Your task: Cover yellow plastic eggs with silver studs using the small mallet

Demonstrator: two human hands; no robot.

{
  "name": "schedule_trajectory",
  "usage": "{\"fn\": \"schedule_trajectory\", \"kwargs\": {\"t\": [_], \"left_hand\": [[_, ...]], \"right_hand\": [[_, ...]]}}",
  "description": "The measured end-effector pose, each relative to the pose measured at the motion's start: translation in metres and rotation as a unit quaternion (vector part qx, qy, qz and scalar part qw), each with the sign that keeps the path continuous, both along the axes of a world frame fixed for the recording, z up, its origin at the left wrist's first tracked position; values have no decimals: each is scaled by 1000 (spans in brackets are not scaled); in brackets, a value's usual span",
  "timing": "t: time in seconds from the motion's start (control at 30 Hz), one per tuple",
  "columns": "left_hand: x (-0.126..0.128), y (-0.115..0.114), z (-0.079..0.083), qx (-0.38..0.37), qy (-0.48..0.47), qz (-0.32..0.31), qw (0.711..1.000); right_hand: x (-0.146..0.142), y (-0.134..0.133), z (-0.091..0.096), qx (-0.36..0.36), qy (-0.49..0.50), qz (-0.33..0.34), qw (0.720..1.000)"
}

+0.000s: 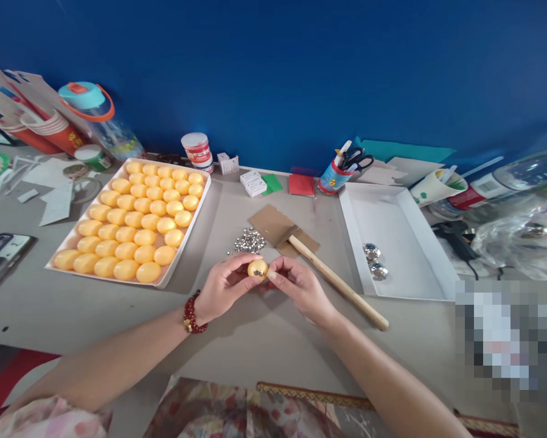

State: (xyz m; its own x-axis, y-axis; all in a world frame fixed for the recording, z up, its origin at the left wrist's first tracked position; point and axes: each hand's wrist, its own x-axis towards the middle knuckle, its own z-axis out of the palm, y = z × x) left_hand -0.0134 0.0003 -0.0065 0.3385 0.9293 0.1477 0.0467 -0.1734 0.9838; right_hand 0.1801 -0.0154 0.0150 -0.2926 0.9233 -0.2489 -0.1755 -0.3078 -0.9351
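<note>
Between the thumb and fingers of my left hand (230, 283), a yellow egg-shaped ball (257, 267) is held above the table. A few shiny silver bits show on its lower front. My right hand (300, 289) is closed in a pinch against the ball's right side; whatever lies between those fingertips is too small to make out. Just beyond my hands is a loose pile of small silver pieces (249, 239). To the left, a shallow tray (163, 281) holds rows of similar yellow balls (144, 220). Two silver-covered balls (379, 271) lie in a white box (403, 243) on the right.
A wooden-handled tool (341, 285) lies right of my hands, its head end by brown cardboard (269, 224). Along the blue wall stand a water bottle (102, 125), a white-lidded tub (197, 152) and a cup with scissors (334, 176). A black glue gun (456, 238) rests far right.
</note>
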Motion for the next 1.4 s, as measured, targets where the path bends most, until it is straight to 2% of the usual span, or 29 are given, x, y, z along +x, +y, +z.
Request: {"fn": "schedule_trajectory", "kwargs": {"t": [0.37,0.53,0.63,0.7,0.77,0.8,0.87,0.9,0.93,1.0,1.07,1.23,1.33,1.4], "left_hand": [[1,-2,-1,-35,-19,6,999],[4,-2,-1,-60,-63,1,996],[6,0,0,-91,-102,-15,990],[5,1,2,-111,-123,-19,986],[4,3,3,-119,-138,-8,983],[3,4,4,-118,-144,1,982],[1,6,4,-115,-155,12,981],[1,6,3,-115,-161,14,980],[0,7,3,-114,-166,12,979],[0,8,1,-114,-174,6,978],[0,9,0,-113,-179,4,977],[-1,10,-1,-117,-171,21,978],[-2,11,1,-122,-168,20,978],[-2,11,1,-128,-175,17,976]], "right_hand": [[1,2,-5,4,-18,-3,1000],[-2,-1,-2,0,-3,-17,1000],[2,-1,1,32,-10,-36,999],[11,2,3,86,-72,-67,991],[24,8,4,163,-206,-100,960],[31,11,4,204,-298,-105,927],[45,18,2,278,-479,-75,829],[51,20,0,300,-549,-65,777],[56,23,-1,311,-599,-46,737],[61,25,-5,318,-654,-11,686],[63,25,-8,318,-675,7,666],[60,26,-11,348,-675,-7,651],[58,27,-6,367,-656,-44,658],[57,25,2,375,-624,-70,682]]}}
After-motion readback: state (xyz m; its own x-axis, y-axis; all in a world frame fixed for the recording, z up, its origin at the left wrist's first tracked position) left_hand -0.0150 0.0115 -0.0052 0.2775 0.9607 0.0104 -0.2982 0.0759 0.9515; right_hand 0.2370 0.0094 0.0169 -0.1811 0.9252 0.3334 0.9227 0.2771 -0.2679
